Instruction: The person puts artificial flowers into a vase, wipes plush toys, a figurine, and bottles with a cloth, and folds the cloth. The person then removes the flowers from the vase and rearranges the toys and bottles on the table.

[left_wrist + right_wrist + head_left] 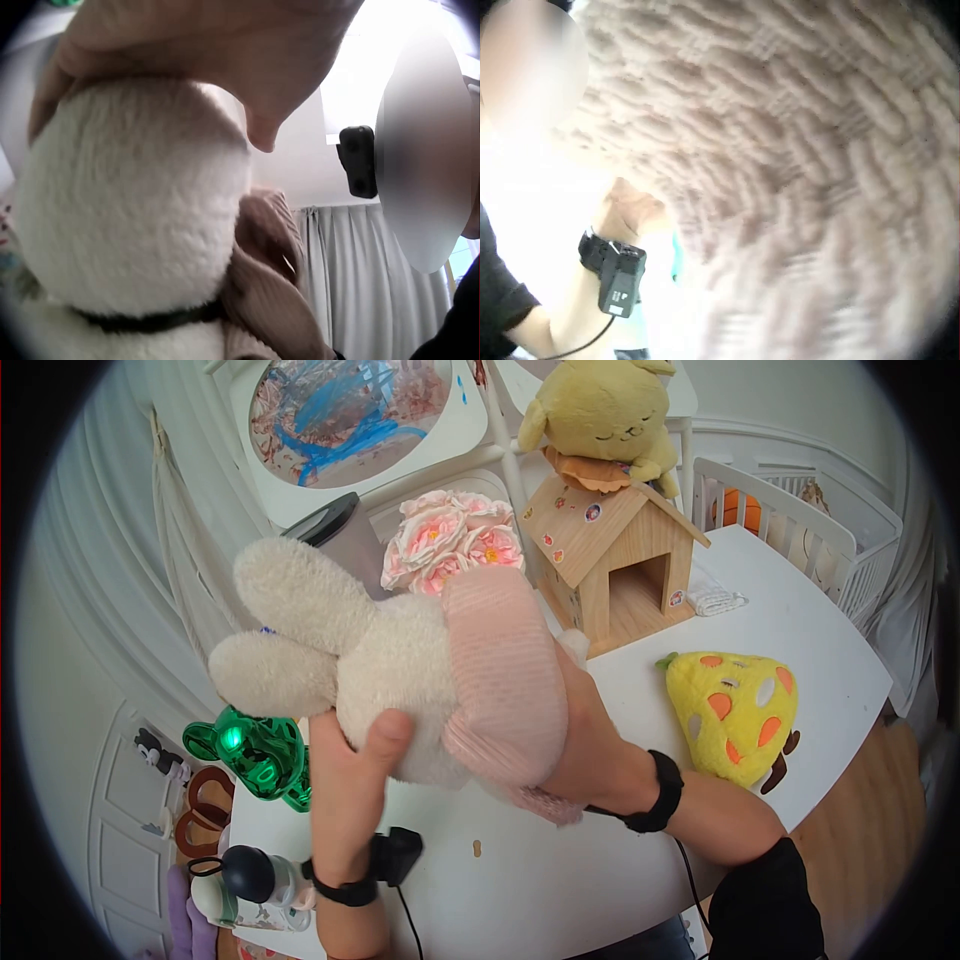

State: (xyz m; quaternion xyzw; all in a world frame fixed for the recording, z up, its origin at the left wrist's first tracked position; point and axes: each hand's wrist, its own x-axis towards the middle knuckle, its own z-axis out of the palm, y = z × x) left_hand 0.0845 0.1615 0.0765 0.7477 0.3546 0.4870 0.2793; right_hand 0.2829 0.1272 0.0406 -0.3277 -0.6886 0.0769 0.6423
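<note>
- A white table (560,870) spreads below and around both hands' fingers.
- A wooden house (580,545), dotted with stickers, stands on the table beyond the fingers and to the right, a pale-yellow plush dog (600,415) atop its roof.
- Held over the table between a person's two hands, a cream plush rabbit (395,645) in a ribbed pink garment (508,660) tilts sideways, its ears stretching up and to the left past the left hand's fingers.
- A yellow plush (735,715) with orange and white spots lies on the table, to the right of the right hand's fingers.
- Pink-and-white flowers (455,540) bloom beyond the fingers, just past the rabbit.
- A glossy green bear figure (255,755) sits just left of the left hand's fingers.
- The left hand (350,785) grips the rabbit's head, its fingers (46,105) part-spread and bent round the fur, thumb apart from them.
- The right hand (590,735) reaches against the far side of the pink garment; its fingers are hidden, so how far they are open, or what they grip, cannot be told.
- A bottle (290,890) with a dark round cap rests nearer the wearer than the left hand's fingers, beside the wrist.
</note>
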